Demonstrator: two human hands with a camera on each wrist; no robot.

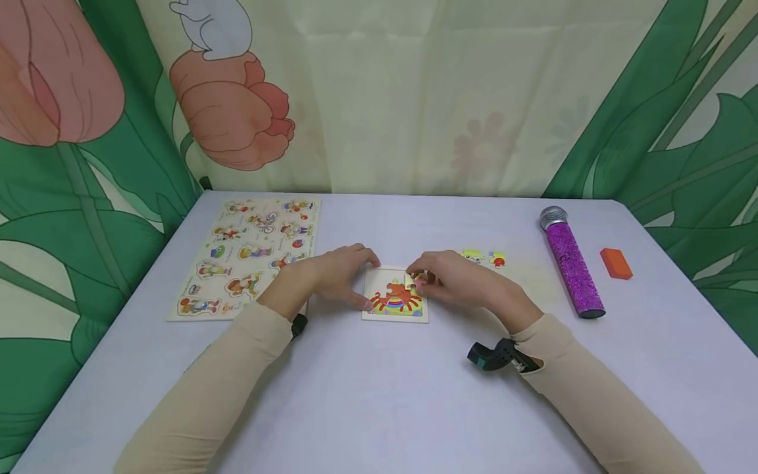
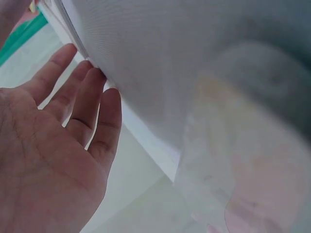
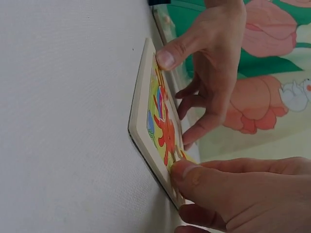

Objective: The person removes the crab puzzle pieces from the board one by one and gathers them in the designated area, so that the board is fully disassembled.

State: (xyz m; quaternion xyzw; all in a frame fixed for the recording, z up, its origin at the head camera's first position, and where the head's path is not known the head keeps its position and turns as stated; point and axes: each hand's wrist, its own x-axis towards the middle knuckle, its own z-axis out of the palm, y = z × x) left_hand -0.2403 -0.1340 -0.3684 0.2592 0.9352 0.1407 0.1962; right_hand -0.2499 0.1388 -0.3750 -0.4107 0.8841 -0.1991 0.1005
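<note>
A small square puzzle board (image 1: 393,318) lies on the white table, bearing a red-orange figure, a rainbow and green ground. My left hand (image 1: 340,273) rests at its left side; in the right wrist view the thumb presses a corner and the other fingers (image 3: 206,124) extend along the edge. With thumb and fingertips, my right hand (image 1: 456,283) pinches a small puzzle piece (image 1: 418,279) at the board's upper right. The piece is mostly covered by the fingers. In the left wrist view my left hand (image 2: 63,131) has its palm showing and fingers nearly straight.
Colourful loose puzzle pieces (image 1: 497,259) lie behind my right hand. A sheet of cartoon figures (image 1: 222,283) lies at left. To the right are a purple glittery microphone (image 1: 573,270) and an orange block (image 1: 616,263). A printed curtain (image 1: 414,99) hangs behind the table.
</note>
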